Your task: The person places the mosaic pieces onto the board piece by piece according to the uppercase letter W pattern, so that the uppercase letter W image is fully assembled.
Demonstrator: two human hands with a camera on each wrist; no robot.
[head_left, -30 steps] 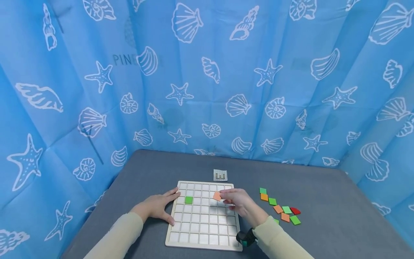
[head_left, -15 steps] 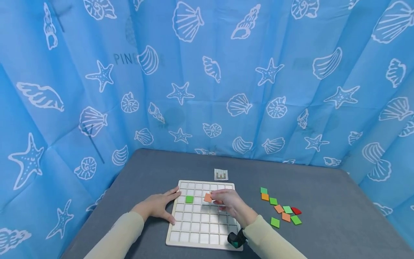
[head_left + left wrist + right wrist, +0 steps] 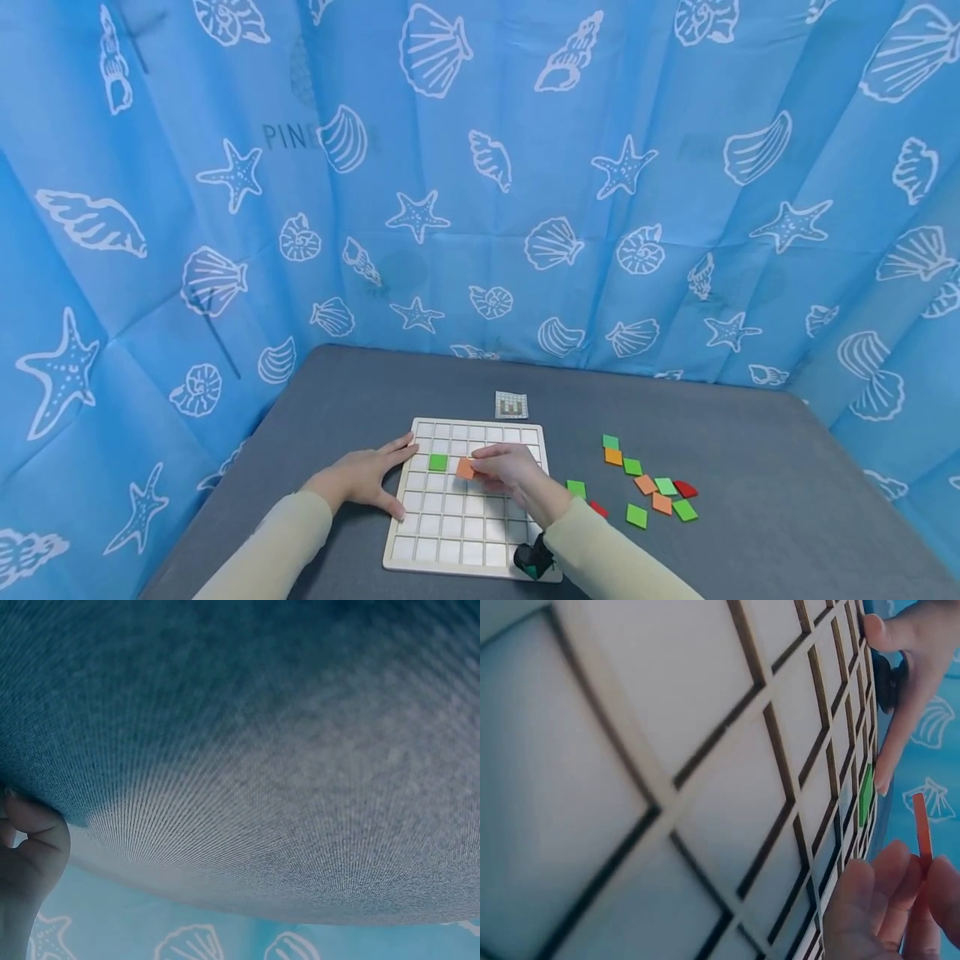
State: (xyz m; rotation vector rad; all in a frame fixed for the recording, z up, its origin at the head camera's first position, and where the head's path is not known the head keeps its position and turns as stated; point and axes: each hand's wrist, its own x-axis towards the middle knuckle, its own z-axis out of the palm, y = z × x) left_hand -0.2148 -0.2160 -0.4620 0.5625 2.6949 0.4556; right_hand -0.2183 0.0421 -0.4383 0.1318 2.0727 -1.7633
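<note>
- One orange tile (image 3: 465, 468), pinched in the right hand (image 3: 516, 477) over the board (image 3: 452, 527).
- One left hand (image 3: 363, 477), fingers spread — thumb and fingertips touching the board's left edge.
- One green tile (image 3: 438, 462) in a cell, just left of the orange one.
- Right of the board, on the desk (image 3: 765, 467): six green pieces (image 3: 636, 516), three orange pieces (image 3: 662, 503), two red pieces (image 3: 685, 488) — one partly hidden.
- One card (image 3: 511, 406) beyond the board.

Left hand (image 3: 358, 479) blocking the left edge of the board (image 3: 472, 570), right hand (image 3: 517, 475) over its middle, loose tiles (image 3: 662, 503) on the right tabletop (image 3: 787, 500), curtain (image 3: 517, 287) closing the far side, free room above the near-left squares (image 3: 429, 525)
</note>
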